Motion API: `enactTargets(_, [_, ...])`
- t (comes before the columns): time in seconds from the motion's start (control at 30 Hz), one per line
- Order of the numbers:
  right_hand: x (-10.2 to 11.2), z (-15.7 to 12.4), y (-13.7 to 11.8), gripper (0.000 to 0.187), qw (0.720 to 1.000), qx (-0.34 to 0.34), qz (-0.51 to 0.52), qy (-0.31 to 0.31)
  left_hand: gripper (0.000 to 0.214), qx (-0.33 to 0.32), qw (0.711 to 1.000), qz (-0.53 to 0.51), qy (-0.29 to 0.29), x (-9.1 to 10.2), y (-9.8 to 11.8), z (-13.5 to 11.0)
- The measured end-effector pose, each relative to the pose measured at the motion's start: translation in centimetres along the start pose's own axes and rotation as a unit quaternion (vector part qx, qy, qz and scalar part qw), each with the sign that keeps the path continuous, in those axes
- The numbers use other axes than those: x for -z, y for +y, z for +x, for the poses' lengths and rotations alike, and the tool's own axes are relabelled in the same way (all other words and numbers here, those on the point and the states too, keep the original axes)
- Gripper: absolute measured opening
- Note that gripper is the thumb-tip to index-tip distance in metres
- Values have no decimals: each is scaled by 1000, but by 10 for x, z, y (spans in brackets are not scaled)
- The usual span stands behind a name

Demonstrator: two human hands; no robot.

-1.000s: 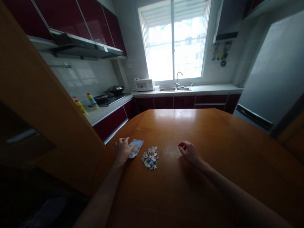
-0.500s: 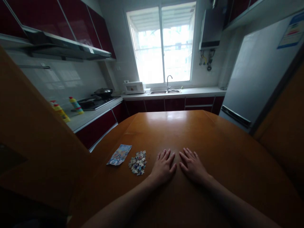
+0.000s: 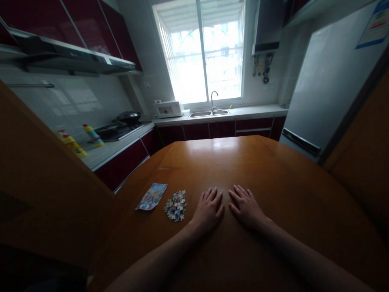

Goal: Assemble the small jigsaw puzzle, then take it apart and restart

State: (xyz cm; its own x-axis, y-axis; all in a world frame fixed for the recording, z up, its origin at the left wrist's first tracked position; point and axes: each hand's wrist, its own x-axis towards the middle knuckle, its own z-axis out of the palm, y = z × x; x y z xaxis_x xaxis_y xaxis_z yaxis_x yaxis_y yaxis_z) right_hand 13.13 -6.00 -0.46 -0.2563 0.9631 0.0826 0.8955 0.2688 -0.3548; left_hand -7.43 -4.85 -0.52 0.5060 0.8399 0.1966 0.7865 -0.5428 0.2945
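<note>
My left hand [image 3: 209, 207] lies palm down on the wooden table [image 3: 219, 162], its fingers spread and nothing held. Beside it, a short gap to the right, my right hand [image 3: 246, 206] rests flat in the same way. A loose pile of jigsaw puzzle pieces [image 3: 175, 206] is just left of my left hand, not touching it. Further left lies a creased sheet of paper [image 3: 151, 196] with a bluish colour picture; its details are too small to make out.
Past the table's far edge runs a counter with a sink [image 3: 199, 114], a white microwave [image 3: 168, 109] and a wok [image 3: 128, 117] on the stove. Yellow bottles [image 3: 93, 135] stand on the left counter. A refrigerator [image 3: 328, 85] is at the right.
The camera view has tilted slightly, so the room sits a little higher and further left in the picture. Both hands, the puzzle pieces and the sheet stay in place on the table.
</note>
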Motion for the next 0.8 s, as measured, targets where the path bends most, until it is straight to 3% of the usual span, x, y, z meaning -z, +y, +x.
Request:
enactTargets(0.13, [0,1,0,61,1000,-3,3,0,43,-72,996,-2,47,23,9,0])
enactTargets(0.2, [0,1,-1,61,1000,-5,4,-3,43,-64,996,9,67,44,1,3])
enactTargets(0.33, [2,0,-1,60,1000,-2,10,-5,40,63,988,28,138,88,-55,6])
enactTargets(0.43, [4,0,-1,60,1000,-4,17,-1,46,191,972,83,110,108,-114,-6])
enactTargets(0.6, [8,-1,-2,61,1000,-2,23,4,47,298,945,102,82,110,-182,-41])
enactTargets(0.8, [11,0,-1,61,999,-1,35,6,43,339,928,146,53,97,-212,-41])
